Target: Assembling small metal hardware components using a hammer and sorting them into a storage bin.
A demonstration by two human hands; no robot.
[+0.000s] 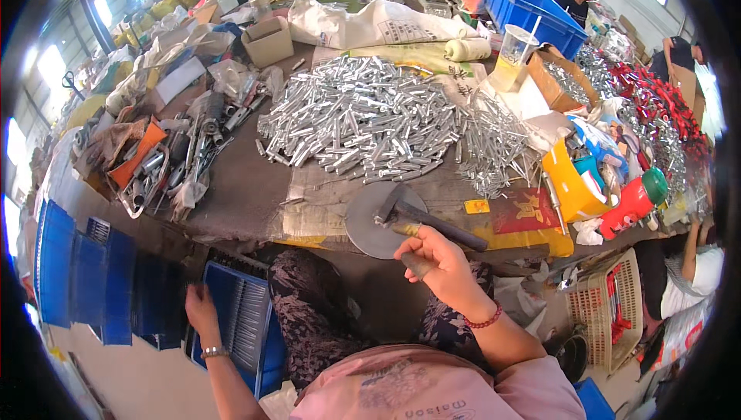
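Observation:
My right hand (pixel 441 262) is raised in front of the table edge, fingers curled around a short dark rod-shaped piece with a brassy end. Just above it a hammer (pixel 421 215) lies with its head on a round grey metal disc (pixel 369 223). My left hand (pixel 201 308) reaches down to my left, fingers resting on the rim of a blue plastic crate (pixel 243 320) filled with thin metal rods. A large heap of short silver metal tubes (pixel 363 115) covers the middle of the table, with thinner silver pins (pixel 494 146) to its right.
Stacked blue crates (pixel 85 273) stand at the far left. Tools and scrap (pixel 166 154) clutter the table's left. A yellow box (pixel 575 181), a red bottle with green cap (pixel 633 200) and a woven basket (pixel 606 312) sit at right. Other people work at the far and right sides.

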